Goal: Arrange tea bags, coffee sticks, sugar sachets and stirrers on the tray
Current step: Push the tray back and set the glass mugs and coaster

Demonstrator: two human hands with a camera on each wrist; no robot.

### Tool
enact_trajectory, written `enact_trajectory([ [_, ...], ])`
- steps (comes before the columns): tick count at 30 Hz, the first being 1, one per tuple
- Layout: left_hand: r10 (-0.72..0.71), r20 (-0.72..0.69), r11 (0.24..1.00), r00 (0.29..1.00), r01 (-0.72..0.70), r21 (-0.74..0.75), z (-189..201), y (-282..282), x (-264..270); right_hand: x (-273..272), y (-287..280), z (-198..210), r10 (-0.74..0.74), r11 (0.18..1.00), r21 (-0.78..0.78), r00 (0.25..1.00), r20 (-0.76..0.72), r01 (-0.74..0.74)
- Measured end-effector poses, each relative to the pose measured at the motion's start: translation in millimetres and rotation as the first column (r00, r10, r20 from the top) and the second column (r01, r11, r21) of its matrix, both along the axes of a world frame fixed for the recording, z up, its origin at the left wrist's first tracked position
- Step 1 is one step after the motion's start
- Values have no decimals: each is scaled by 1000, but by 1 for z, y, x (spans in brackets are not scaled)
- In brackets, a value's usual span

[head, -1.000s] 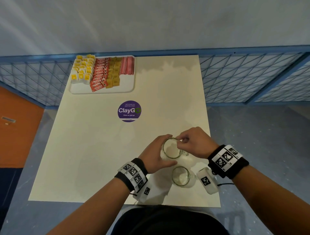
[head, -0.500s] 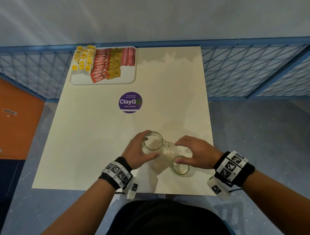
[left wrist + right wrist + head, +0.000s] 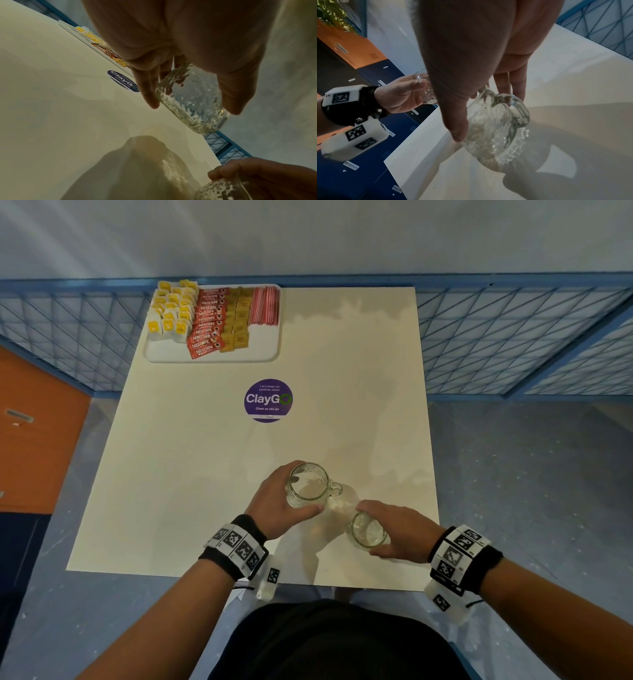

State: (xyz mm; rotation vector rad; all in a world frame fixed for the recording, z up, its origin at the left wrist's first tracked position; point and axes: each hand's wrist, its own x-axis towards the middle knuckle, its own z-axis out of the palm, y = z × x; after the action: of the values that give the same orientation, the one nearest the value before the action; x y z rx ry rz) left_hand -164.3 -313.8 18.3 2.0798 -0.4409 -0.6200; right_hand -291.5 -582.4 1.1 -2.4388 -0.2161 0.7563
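Tray (image 3: 212, 356) far-left corner, filled | my left hand (image 3: 274, 508) nearer, gripping a mug (image 3: 308, 486) | right hand (image 3: 397, 530) gripping second mug (image 3: 366, 530)

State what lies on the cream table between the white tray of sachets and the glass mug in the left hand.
Head view: only the round purple ClayGo sticker lies between white tray and glass mug.

left hand (image 3: 180, 56) grips glass mug (image 3: 192, 102) above table (image 3: 51, 94) | right hand (image 3: 267, 177) holds second mug (image 3: 223, 189)
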Motion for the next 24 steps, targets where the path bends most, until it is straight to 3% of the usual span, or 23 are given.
enact_trajectory([
  [12,12,23,1000,1000,-11,-18,1,2,24,49,-2,20,6,999,-40,1000,12,-6],
  [24,38,122,998,992,-44,47,15,10,108,160,1,55,-21,998,-59,999,30,23],
])
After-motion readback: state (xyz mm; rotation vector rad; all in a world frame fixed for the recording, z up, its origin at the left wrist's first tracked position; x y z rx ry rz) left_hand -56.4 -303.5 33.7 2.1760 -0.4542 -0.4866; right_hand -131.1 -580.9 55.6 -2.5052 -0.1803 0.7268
